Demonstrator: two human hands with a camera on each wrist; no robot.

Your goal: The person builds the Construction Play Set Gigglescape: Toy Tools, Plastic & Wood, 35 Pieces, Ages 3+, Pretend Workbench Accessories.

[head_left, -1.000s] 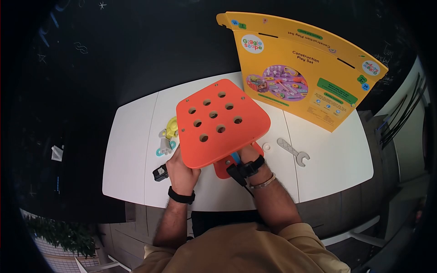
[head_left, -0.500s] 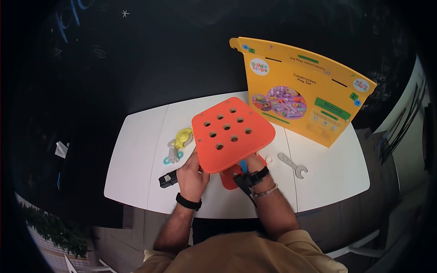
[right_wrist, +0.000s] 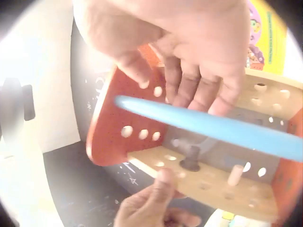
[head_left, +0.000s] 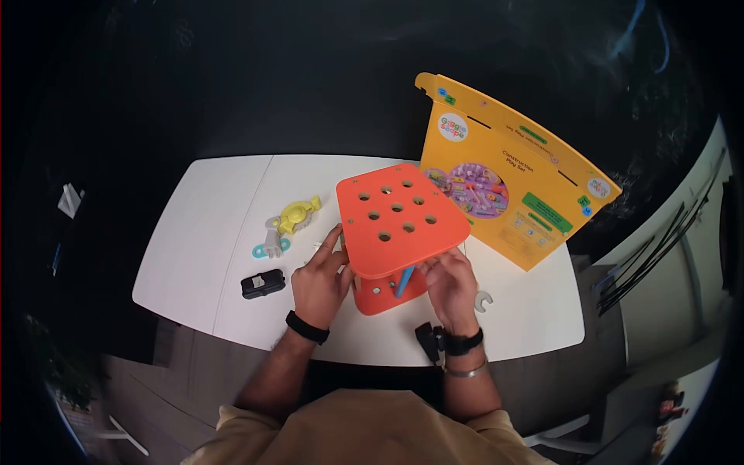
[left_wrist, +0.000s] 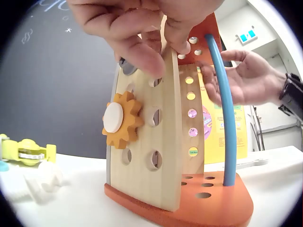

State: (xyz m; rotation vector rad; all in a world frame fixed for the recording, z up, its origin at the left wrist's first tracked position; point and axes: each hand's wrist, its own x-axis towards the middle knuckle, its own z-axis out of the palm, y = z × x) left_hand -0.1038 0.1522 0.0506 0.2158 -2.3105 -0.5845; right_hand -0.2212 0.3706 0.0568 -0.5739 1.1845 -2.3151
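Note:
A wooden toy toolbox (head_left: 364,252) stands on end, its two orange-red end boards at top and bottom. A blue rod (left_wrist: 228,118) joins the boards along one side. In the left wrist view, an orange gear (left_wrist: 134,113) with a white cap sits on the outer face of a pale wooden side panel (left_wrist: 166,189). My left hand (head_left: 319,291) grips that panel's edge beside a grey bolt head (left_wrist: 127,66). Inside the box a grey peg (right_wrist: 191,158) stands on the panel. My right hand (head_left: 453,291) is beside the rod, fingers loosely extended, holding nothing.
Behind the toolbox stands a yellow play-set box (head_left: 473,132). A grey toy wrench (head_left: 483,301) is partly hidden by the right hand. To the left lie a yellow toy piece (head_left: 297,217), a grey claw-shaped piece (head_left: 272,242) on teal links, and a black case (head_left: 263,284).
My right hand has drawn back from inside the toolbox to its right side, and its fingers now show. The left hand stays at the left side panel. The head view has shifted.

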